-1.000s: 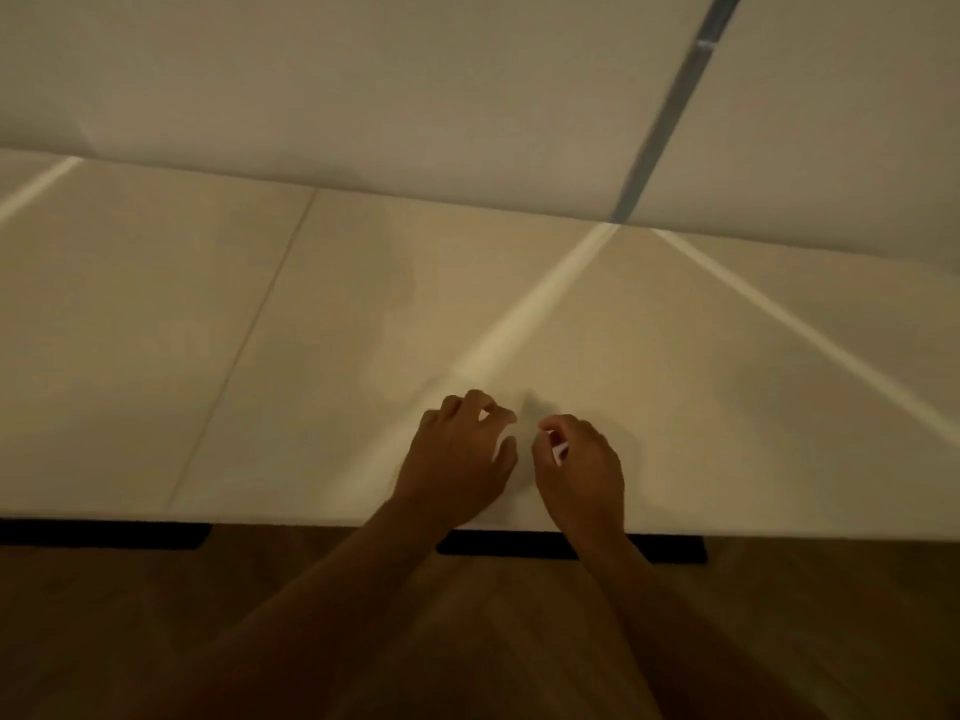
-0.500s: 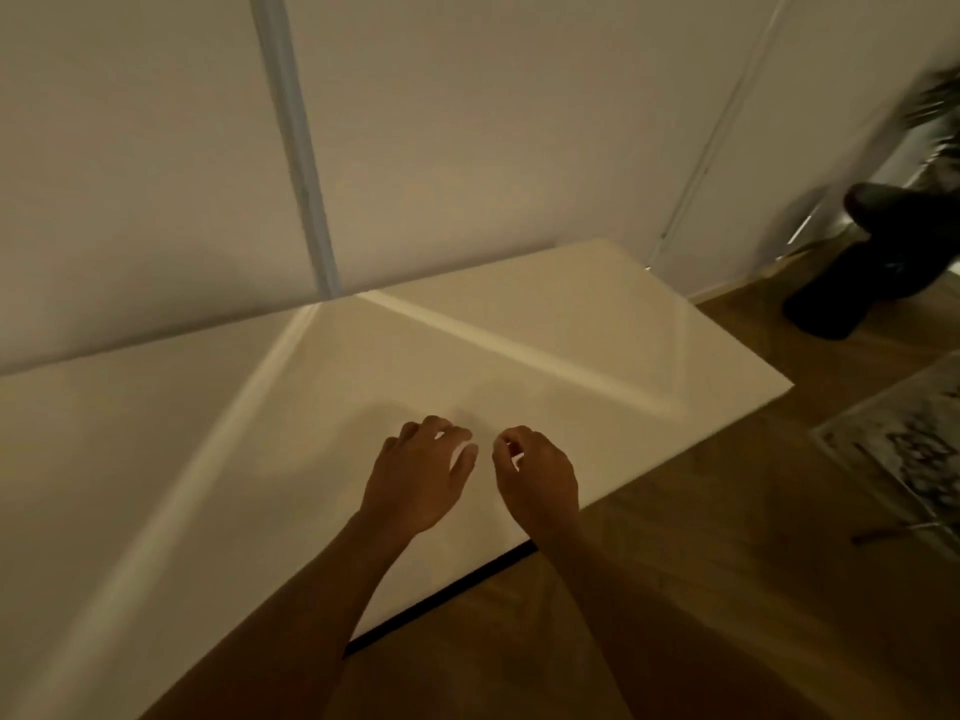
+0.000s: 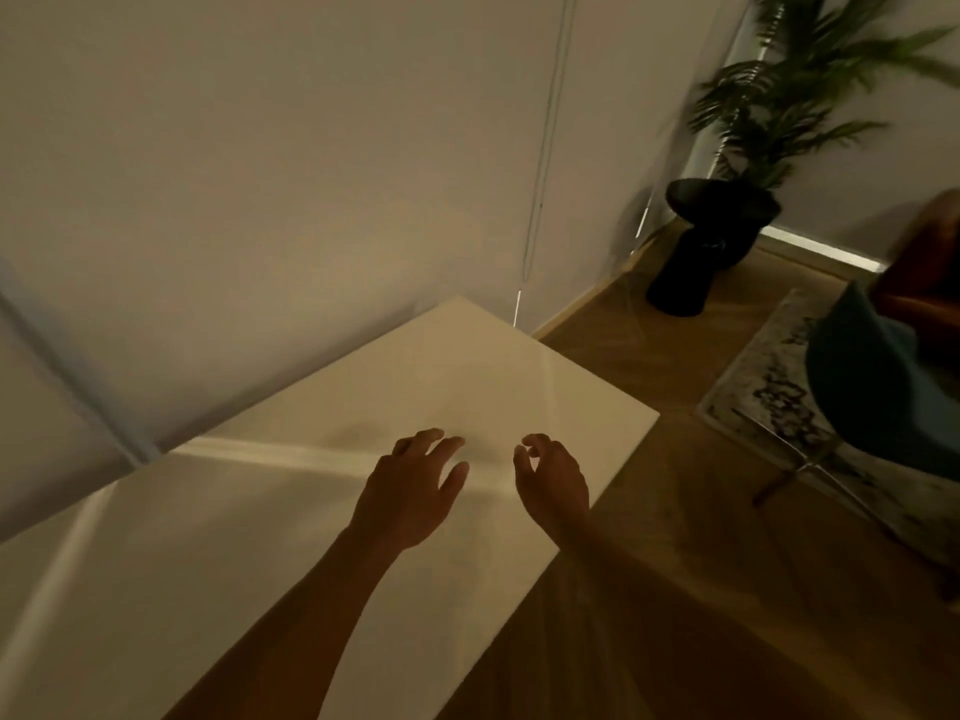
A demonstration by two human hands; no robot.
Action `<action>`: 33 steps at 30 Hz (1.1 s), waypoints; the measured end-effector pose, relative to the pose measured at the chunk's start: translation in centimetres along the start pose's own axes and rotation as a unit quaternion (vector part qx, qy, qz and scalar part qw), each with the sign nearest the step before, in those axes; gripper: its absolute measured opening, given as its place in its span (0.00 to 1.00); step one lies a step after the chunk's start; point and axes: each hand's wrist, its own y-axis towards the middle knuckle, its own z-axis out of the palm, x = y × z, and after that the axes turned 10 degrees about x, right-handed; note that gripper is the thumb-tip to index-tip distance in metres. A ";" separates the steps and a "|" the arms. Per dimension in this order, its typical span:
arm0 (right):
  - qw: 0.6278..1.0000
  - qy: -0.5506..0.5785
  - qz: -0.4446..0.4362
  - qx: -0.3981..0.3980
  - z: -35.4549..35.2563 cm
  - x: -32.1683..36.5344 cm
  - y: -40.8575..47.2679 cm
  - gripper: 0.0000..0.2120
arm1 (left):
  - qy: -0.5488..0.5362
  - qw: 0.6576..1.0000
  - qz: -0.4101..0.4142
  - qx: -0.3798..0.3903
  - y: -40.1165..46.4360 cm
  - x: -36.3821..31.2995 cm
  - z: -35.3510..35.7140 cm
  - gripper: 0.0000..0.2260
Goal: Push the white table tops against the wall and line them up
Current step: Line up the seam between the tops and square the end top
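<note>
1. The white table top [image 3: 322, 459] lies flat with its long back edge right against the wall [image 3: 260, 174].
2. Its far corner points toward the right, close to a thin cord [image 3: 540, 163] that hangs down the wall.
3. The left hand [image 3: 410, 491] is over the table top, near its front edge. Its fingers are spread and a little bent. It holds nothing. It is hard to tell if the fingertips touch the top.
4. The right hand [image 3: 553, 483] is just beside the left hand, also over the table top near the front edge. Its fingers are loosely curled, with the thumb close to the first finger. It holds nothing that can be seen.
5. The two hands are near each other but do not touch.
6. The floor [image 3: 649, 589] is brown wood.
7. A black pot [image 3: 701, 241] with a green plant [image 3: 779, 96] stands in the corner, well apart from the table top.
8. A pale rug [image 3: 769, 397] with dark marks lies on the floor to the right.
9. A dark blue chair [image 3: 872, 387] is on the rug at the right edge. It looks blurry.
</note>
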 end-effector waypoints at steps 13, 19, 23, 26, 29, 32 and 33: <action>0.991 0.001 0.110 -0.071 -0.6 -4.5 15.2 0.16 | 0.032 0.994 0.062 0.081 17.7 0.9 2.8 0.22; 0.983 -0.017 0.163 -0.077 0.3 -7.4 24.7 0.20 | 0.044 0.993 0.076 0.079 29.2 0.9 4.3 0.28; 0.978 -0.008 0.192 -0.080 1.1 -9.0 30.2 0.21 | 0.057 0.989 0.103 0.094 37.1 -0.1 5.8 0.22; 0.975 -0.049 0.199 -0.088 2.0 -9.8 33.9 0.22 | 0.061 0.986 0.121 0.097 42.1 -0.8 7.4 0.22; 0.970 -0.100 0.207 -0.080 2.9 -10.8 37.0 0.21 | 0.070 0.981 0.147 0.106 46.2 -0.8 9.3 0.21; 0.960 -0.141 0.235 -0.058 3.6 -11.9 39.3 0.23 | 0.079 0.976 0.168 0.115 50.2 -0.3 10.8 0.20; 0.956 -0.152 0.246 -0.045 3.9 -12.2 39.8 0.25 | 0.084 0.973 0.177 0.121 51.4 -0.2 11.2 0.20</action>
